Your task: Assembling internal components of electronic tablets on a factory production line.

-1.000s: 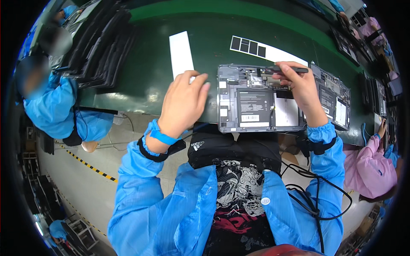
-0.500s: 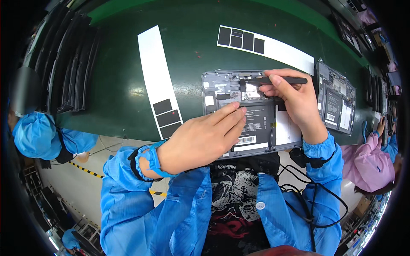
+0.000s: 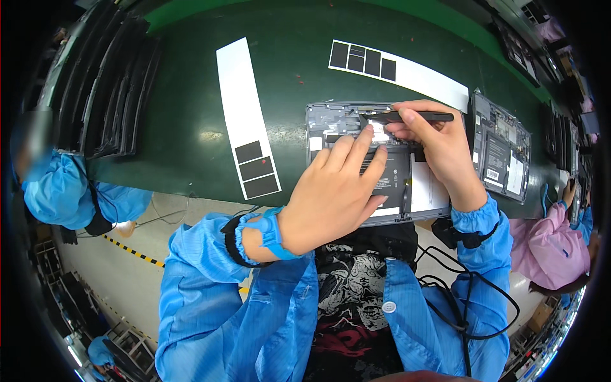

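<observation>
Open laptop base [image 3: 323,120] on a green table [image 3: 184,127], directly before the worker, with its inner parts exposed. The laptop serves as the landmark for all positions given here.

Right hand [image 3: 440,143]: at the far right part of the laptop, the fingers narrowed in a pinch around a pair of black tweezers [image 3: 436,117]. The tweezers lie nearly level, points toward the left, over the far part of the laptop; whether the points touch it cannot be told.

Left hand [image 3: 334,198]: palm down across the near left part of the laptop, the fingers extended and moderately spread, gripping nothing visible. The index fingertip is just beside the tweezer points. A blue band [image 3: 272,234] circles this wrist. Beneath the hand, a black battery [image 3: 396,186] is partly covered; a white panel [image 3: 428,191] sits to its right within the laptop.

Left of the laptop: a white strip [image 3: 238,89] bearing black patches [image 3: 256,168] at its near end; farther left, a row of dark panels [image 3: 105,83]. Beyond the laptop: a second white strip [image 3: 436,88], likewise patched in black. Right of the laptop, just beside it: another opened laptop [image 3: 499,137].
</observation>
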`<state>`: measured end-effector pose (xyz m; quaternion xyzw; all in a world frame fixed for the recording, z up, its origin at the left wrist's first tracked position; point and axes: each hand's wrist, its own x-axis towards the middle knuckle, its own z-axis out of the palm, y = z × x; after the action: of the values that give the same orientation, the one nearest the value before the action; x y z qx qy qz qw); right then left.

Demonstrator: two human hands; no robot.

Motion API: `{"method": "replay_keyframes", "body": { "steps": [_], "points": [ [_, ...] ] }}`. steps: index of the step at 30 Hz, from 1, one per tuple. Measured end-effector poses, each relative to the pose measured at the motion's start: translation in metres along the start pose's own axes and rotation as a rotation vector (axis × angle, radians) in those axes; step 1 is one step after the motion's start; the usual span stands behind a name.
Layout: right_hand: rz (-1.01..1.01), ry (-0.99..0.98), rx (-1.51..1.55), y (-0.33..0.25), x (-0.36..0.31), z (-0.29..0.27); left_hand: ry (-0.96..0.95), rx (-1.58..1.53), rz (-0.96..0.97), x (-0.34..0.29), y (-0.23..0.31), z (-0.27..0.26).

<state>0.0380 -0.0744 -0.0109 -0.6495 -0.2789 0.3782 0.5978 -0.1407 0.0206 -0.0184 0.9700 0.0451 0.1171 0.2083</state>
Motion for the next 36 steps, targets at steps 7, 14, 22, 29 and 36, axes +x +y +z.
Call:
{"method": "replay_keyframes", "body": {
  "steps": [7,14,22,29,36],
  "points": [
    [-0.125,-0.051,0.012,0.0059,-0.0027,-0.0055,0.108,0.154,0.057,-0.0061,0.003,0.0076],
    [-0.154,-0.083,0.0,0.0081,-0.0053,0.0014,0.143,0.161,0.099,-0.0063,0.0033,0.0081],
    [-0.106,0.022,-0.022,0.0046,-0.0029,0.0032,0.145,0.145,0.094,-0.0071,0.0031,0.009],
    [-0.099,0.023,-0.019,0.0067,-0.0018,0.0029,0.128,0.112,0.086,-0.0074,0.002,0.0079],
    [-0.094,0.02,-0.028,0.0059,-0.0026,0.0023,0.146,0.083,0.024,-0.0029,0.0,0.0024]
  ]
}}
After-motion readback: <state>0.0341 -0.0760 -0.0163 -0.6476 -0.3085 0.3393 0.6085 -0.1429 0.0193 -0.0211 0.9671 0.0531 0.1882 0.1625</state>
